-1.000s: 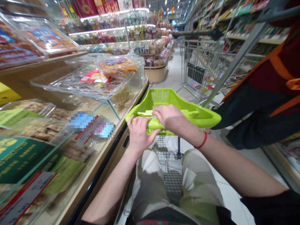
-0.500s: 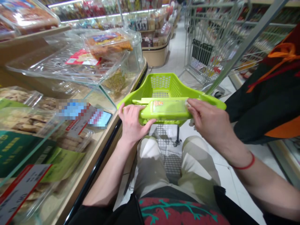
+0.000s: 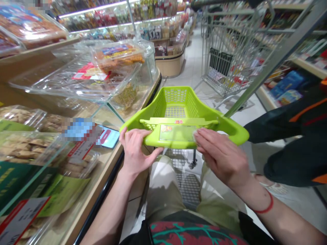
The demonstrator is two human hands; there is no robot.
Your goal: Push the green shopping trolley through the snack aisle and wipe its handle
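Observation:
A bright green plastic shopping cart [image 3: 204, 100] stands right in front of me, its basket holding nothing that I can see. My left hand [image 3: 136, 149] grips the left end of the cart's handle [image 3: 153, 139], thumb below and fingers over the top. On the right part of the handle, my right hand [image 3: 221, 153] presses a crumpled white tissue [image 3: 195, 135] against the clear label panel [image 3: 176, 132]. Most of the tissue is hidden under the fingers, which are closed together. A red string circles my right wrist.
At left runs a display counter with a black rail [image 3: 102, 194], glass dividers and packed foods; a phone [image 3: 109, 137] lies on it. A metal shopping cart [image 3: 222, 58] stands ahead right. A person in dark trousers [image 3: 283, 149] walks close at right. A tiled aisle [image 3: 192, 58] leads forward.
My right hand has slid left along the handle with the tissue. The green cart's handle sits lower and nearer in view, my left hand still on it. The person at right has shifted.

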